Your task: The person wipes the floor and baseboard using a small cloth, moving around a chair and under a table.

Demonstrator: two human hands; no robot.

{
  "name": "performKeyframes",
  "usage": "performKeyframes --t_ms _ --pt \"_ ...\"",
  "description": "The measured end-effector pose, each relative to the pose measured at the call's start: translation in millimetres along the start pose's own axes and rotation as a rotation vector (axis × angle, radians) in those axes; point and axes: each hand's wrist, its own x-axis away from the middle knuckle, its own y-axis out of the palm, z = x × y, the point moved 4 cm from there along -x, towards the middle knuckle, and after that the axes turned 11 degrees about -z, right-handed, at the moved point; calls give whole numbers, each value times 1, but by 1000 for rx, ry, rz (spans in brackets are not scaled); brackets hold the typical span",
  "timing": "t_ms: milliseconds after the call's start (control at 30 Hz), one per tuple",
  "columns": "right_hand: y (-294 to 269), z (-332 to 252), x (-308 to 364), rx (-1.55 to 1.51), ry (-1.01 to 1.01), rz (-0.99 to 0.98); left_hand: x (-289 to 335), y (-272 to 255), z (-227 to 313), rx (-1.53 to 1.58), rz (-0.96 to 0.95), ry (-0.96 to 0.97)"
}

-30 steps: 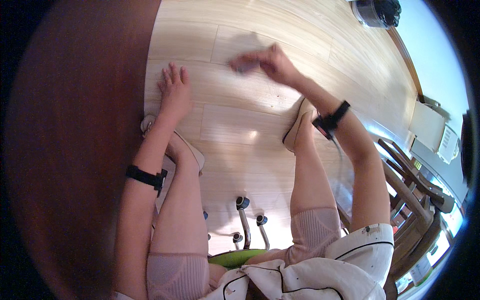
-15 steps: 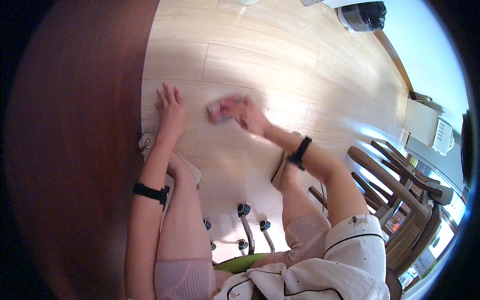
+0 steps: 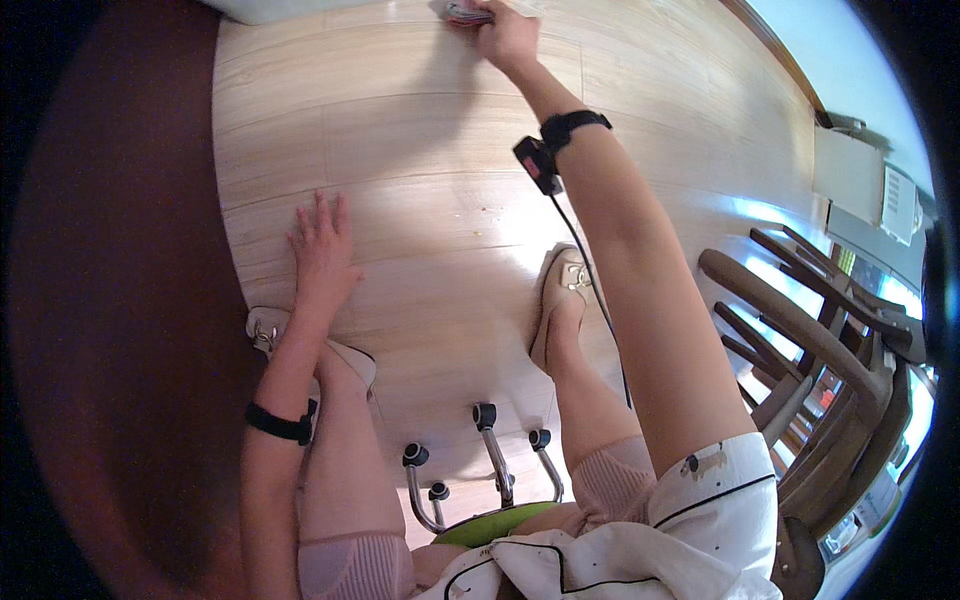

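At the top of the view, my right hand (image 3: 508,38) is stretched far out, closed round a small folded red-and-grey bundle (image 3: 467,13). It looks like a folded cloth, partly hidden by my fingers, and lies close to the pale wooden floor (image 3: 400,130). My left hand (image 3: 325,262) has its fingers spread and holds nothing. It hovers over or rests on the floor near the dark brown surface at the left; which one I cannot tell. A few yellowish crumbs (image 3: 477,233) lie on the floor between my hands and my right shoe.
A dark brown surface (image 3: 120,250) fills the left side. Under me stands a green-seated stool (image 3: 500,522) on casters. Stacked wooden chairs (image 3: 800,330) crowd the right. A black device (image 3: 538,165) with a cable hangs from my right wrist strap. Beige shoes (image 3: 560,290) flank the floor.
My right hand has moved forward, away from me, with the bundle in it. My left hand has shifted slightly back and left in the view, its fingers spread wider. Crumbs now show more clearly.
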Motion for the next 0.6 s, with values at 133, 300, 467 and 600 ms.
performKeyframes --t_ms 133,300,467,600 --pt "8 -46 88 -19 -278 -197 -2 -2 20 -1 -49 -74" --pt "22 -42 280 -144 -653 -415 -21 35 8 -107 69 -25" --pt "-2 -28 306 -408 -536 -598 -22 27 18 -111 25 -62" --pt "-48 27 209 -301 -223 -122 -20 27 22 -102 -10 -69"
